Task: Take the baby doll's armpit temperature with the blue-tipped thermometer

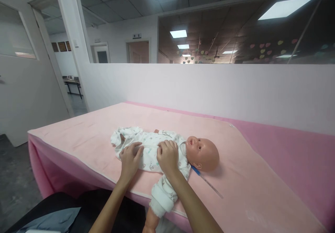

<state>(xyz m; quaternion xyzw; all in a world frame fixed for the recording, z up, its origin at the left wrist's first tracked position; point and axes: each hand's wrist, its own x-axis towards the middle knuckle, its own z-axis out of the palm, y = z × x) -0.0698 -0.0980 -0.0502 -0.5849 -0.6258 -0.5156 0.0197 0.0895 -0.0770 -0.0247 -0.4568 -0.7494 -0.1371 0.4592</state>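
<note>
A baby doll [202,154] lies on its back with its head to the right, dressed in a white printed outfit [150,159]. My left hand [130,158] is at the lower front of the outfit, with thumb and fingers bent together on the cloth. Over the doll's chest, my right hand [168,154] has its fingers curled in and pinches the front of the outfit. The doll's near arm, in a bunched white sleeve [163,194], hangs past the table edge between my forearms. Cloth under my fingertips is partly hidden.
A thin stick with a blue end [208,182], perhaps a thermometer, lies by the doll's neck. The table has a pale pink mat [86,135] over a darker pink cloth [295,149]. Behind stands a white half wall [209,93] with glass above; a door [28,89] is at left.
</note>
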